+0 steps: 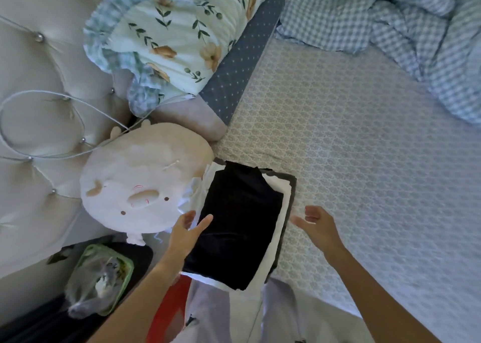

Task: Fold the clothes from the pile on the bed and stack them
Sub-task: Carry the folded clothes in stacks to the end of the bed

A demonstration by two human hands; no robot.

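Observation:
A folded black garment point(239, 223) lies on top of a stack at the bed's near left. Under it show a white folded piece point(276, 194) and a dark grey one point(290, 194). My left hand point(186, 234) rests open at the stack's left edge, fingertips touching the black garment. To the right of the stack, my right hand point(315, 223) hovers just above the sheet, fingers loosely spread and holding nothing. Pale grey cloth point(216, 314) lies below the stack at the frame's bottom.
A round pink pig plush point(138, 181) sits left of the stack. Floral pillow point(182, 35) and tufted headboard point(39, 82) are at the back left. A crumpled blue gingham duvet point(416, 30) fills the back right. The patterned sheet point(364, 160) spreads right of the stack.

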